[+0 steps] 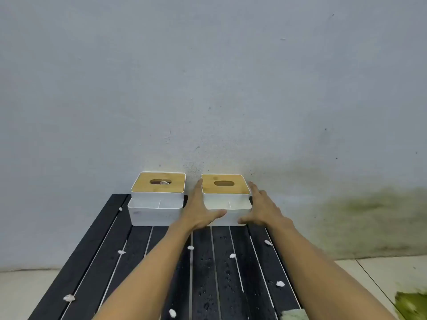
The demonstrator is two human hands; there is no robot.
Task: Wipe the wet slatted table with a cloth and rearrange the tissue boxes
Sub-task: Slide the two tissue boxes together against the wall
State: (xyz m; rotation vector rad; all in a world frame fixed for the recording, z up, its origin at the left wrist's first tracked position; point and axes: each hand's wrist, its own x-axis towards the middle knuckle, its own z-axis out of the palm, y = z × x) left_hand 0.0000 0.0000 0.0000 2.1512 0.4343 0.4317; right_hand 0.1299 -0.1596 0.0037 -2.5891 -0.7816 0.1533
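Left hand, right hand flat-fingered, squeezing right tissue box; wet desk: box may slip, knock left tissue box.

Wall: pale grey-blue plaster fills the upper part of your view, dotted with small dark specks and faint scuffs.
Green stain: low on the wall to your right, a mossy yellow-green patch darkens to a grey smudge toward the floor.
Floor: pale tiles meet the wall on both sides of you.
Grout line: one dark seam runs diagonally across the tiles on your right.
White scraps: you have several small crumpled bits in front of you, scattered well apart from one another.
Green blur: in your bottom right corner, over the tiles, too blurred to name.
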